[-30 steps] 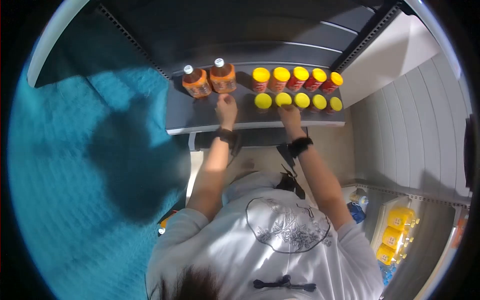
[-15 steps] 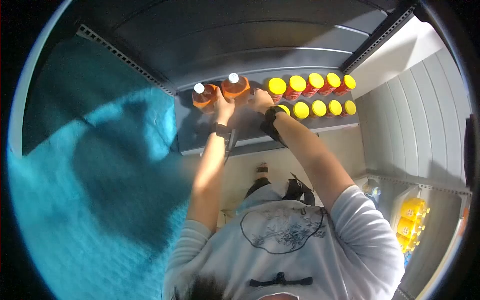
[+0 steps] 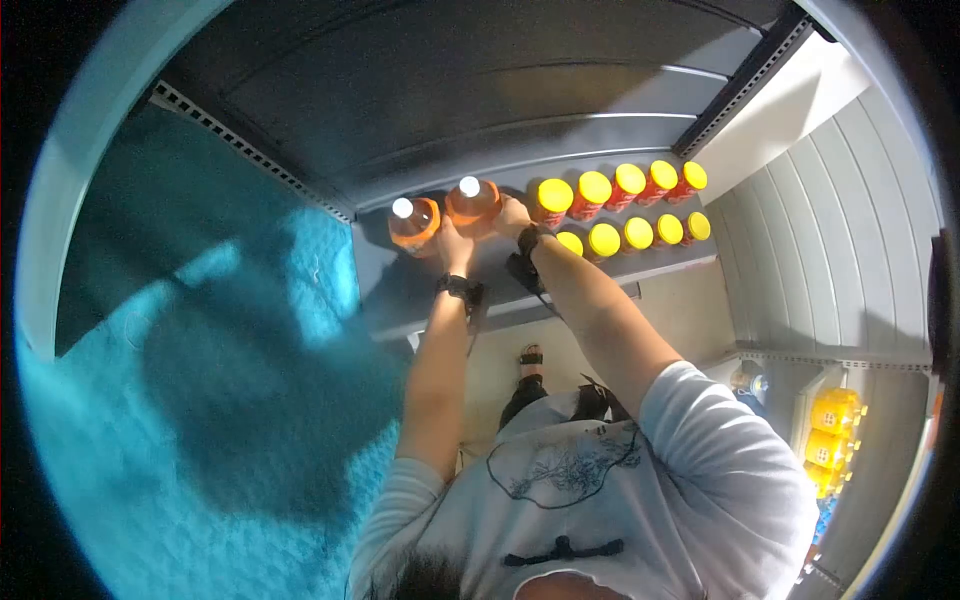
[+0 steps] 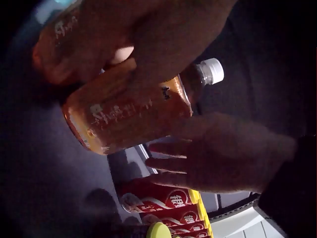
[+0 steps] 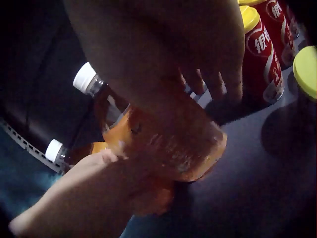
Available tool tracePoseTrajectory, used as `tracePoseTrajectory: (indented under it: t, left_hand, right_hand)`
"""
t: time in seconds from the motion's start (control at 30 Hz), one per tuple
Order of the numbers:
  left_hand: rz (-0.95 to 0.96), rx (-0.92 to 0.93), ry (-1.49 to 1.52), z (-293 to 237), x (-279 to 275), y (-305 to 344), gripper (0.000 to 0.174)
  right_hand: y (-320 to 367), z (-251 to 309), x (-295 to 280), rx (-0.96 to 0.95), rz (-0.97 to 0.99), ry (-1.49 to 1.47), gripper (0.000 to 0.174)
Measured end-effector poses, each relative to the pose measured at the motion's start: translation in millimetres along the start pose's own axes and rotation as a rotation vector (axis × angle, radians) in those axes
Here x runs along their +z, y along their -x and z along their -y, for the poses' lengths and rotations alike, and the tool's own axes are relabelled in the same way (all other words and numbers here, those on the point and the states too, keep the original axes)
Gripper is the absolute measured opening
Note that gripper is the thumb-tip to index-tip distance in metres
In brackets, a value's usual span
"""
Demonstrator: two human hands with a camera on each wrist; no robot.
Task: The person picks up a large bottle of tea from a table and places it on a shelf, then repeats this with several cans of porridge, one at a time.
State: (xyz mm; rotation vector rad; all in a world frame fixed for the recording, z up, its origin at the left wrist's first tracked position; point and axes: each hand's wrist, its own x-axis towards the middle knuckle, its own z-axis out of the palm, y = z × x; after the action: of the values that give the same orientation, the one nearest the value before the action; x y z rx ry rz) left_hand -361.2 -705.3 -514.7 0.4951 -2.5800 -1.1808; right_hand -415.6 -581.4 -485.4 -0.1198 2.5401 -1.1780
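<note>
Two white-capped orange bottles on my remote feed, on the shelf [image 3: 385,300]. Right-hand bottle [image 3: 476,213]: between both hands. Left-hand bottle [image 3: 413,230]: alongside. Left hand [image 3: 455,248]: in at the bottles; finger curl, I cannot tell. Right hand [image 3: 512,218]: beside the right-hand bottle, shifted from the yellow-lidded cans [image 3: 593,190] since a second ago. Left wrist view, unlike head: right fingers [image 4: 171,164] straight, parted, unclenched.
</note>
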Motion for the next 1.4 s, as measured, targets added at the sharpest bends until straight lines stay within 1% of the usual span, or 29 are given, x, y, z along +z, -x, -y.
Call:
tracePoseTrajectory:
  t: [0.07, 0.1, 0.13, 0.17, 0.27, 0.3, 0.37, 0.4, 0.43, 0.53, 0.57, 0.67, 0.7, 0.73, 0.8, 0.83, 0.93, 0.97, 1.0, 1.03, 1.07, 1.1, 1.13, 1.17, 1.2, 1.27, 1.3, 1.37, 1.4]
  left_hand:
    - [-0.022, -0.008, 0.033, 1.7, 0.0, 7.7, 0.038]
    - [-0.021, -0.017, 0.041, -0.2, -2.9, 15.1, 0.040]
    - [-0.015, -0.029, 0.050, -1.5, -4.9, 23.7, 0.041]
    - [-0.035, 0.039, 0.086, -1.2, -6.1, 31.6, 0.044]
    - [0.004, 0.082, 0.197, -2.2, -11.8, 52.2, 0.042]
    - [-0.028, 0.144, 0.305, -4.3, -11.5, 56.0, 0.047]
    - [-0.016, 0.141, 0.351, -6.2, -12.3, 74.5, 0.049]
    - [-0.015, 0.150, 0.380, -24.9, -21.1, 79.9, 0.049]
    - [-0.014, 0.156, 0.409, -40.9, -29.0, 87.4, 0.050]
    - [0.003, 0.153, 0.377, -75.7, -44.2, 107.3, 0.050]
    - [-0.015, 0.147, 0.343, -92.1, -49.9, 115.5, 0.050]
    - [-0.045, 0.267, 0.330, -143.9, -65.2, 136.2, 0.050]
    - [-0.019, 0.286, 0.346, -167.6, -73.1, 144.7, 0.049]
    - [0.006, 0.291, 0.290, -177.5, -71.2, 150.6, 0.046]
    - [0.002, 0.436, 0.445, -206.0, -65.4, 163.7, 0.044]
    - [0.048, 0.453, 0.507, -216.1, -59.8, 169.9, 0.044]
    - [0.169, 0.482, 0.584, -260.0, -48.5, 202.1, 0.045]
    - [0.171, 0.548, 0.566, -270.5, -41.2, 211.1, 0.044]
    - [0.231, 0.579, 0.533, -288.2, -42.6, 226.4, 0.043]
    - [0.246, 0.587, 0.527, -305.6, -42.6, 244.2, 0.042]
    - [0.256, 0.607, 0.533, -322.6, -37.3, 260.5, 0.042]
    - [0.302, 0.640, 0.546, -333.6, -28.5, 272.5, 0.043]
    - [0.355, 0.677, 0.552, -342.9, -19.0, 285.5, 0.044]
    - [0.445, 0.645, 0.560, -352.8, -8.7, 299.6, 0.047]
    - [0.536, 0.617, 0.551, -366.2, -0.3, 311.6, 0.049]
    - [0.597, 0.766, 0.571, -397.9, 9.0, 341.9, 0.054]
    - [0.629, 0.837, 0.576, -415.3, 14.6, 357.8, 0.056]
    - [0.781, 0.851, 0.683, -443.8, 31.6, 392.5, 0.057]
    - [0.858, 0.843, 0.730, -454.6, 37.7, 410.6, 0.057]
  right_hand:
    - [33.8, 28.3, -18.2, 0.021, 0.045, -0.013, 0.045]
    - [43.5, 27.3, -17.6, -0.008, 0.040, -0.116, 0.045]
    - [53.0, 21.7, -17.2, -0.031, 0.034, -0.218, 0.045]
    - [61.7, 14.9, -15.9, -0.052, 0.026, -0.319, 0.045]
    - [74.4, -5.2, -10.2, -0.225, -0.109, -0.210, 0.042]
    - [86.1, -9.0, -12.1, -0.284, -0.122, -0.410, 0.040]
    - [104.6, -15.9, -19.0, -0.332, -0.123, -0.420, 0.041]
    - [108.9, -17.6, -25.2, -0.367, -0.131, -0.420, 0.042]
    - [112.4, -23.0, -24.7, -0.361, -0.131, -0.504, 0.047]
    - [147.9, -7.8, -52.3, -0.400, -0.121, -0.808, 0.050]
    - [167.1, 3.6, -74.2, -0.390, -0.154, -0.666, 0.049]
    - [193.2, -3.6, -104.9, -0.419, -0.272, -0.538, 0.048]
    - [211.7, 2.6, -122.3, -0.389, -0.324, -0.495, 0.045]
    - [222.9, 4.8, -133.0, -0.444, -0.437, -0.467, 0.043]
    - [256.4, 8.0, -167.6, -0.297, -0.410, -0.414, 0.042]
    - [263.9, -0.8, -174.1, -0.357, -0.490, -0.447, 0.042]
    - [306.3, -23.4, -209.0, -0.335, -0.609, -0.462, 0.041]
    - [319.4, -32.2, -217.6, -0.416, -0.703, -0.497, 0.041]
    - [339.2, -37.7, -229.9, -0.385, -0.723, -0.487, 0.042]
    - [360.7, -43.5, -243.4, -0.358, -0.750, -0.470, 0.043]
    - [379.6, -51.9, -255.7, -0.370, -0.776, -0.457, 0.046]
    - [406.8, -54.1, -269.4, -0.228, -0.811, -0.291, 0.049]
    - [424.1, -63.1, -277.4, -0.339, -0.937, -0.257, 0.051]
    - [449.9, -64.9, -288.3, -0.229, -0.932, -0.291, 0.052]
    - [469.2, -76.1, -296.8, -0.173, -0.961, -0.311, 0.052]
    - [500.4, -99.2, -307.2, -0.061, -0.999, -0.379, 0.053]
    - [517.8, -106.2, -315.9, -0.053, -1.067, -0.390, 0.051]
    - [561.0, -116.8, -328.2, -0.024, -1.185, -0.414, 0.047]
    - [582.2, -125.2, -335.0, 0.007, -1.213, -0.387, 0.045]
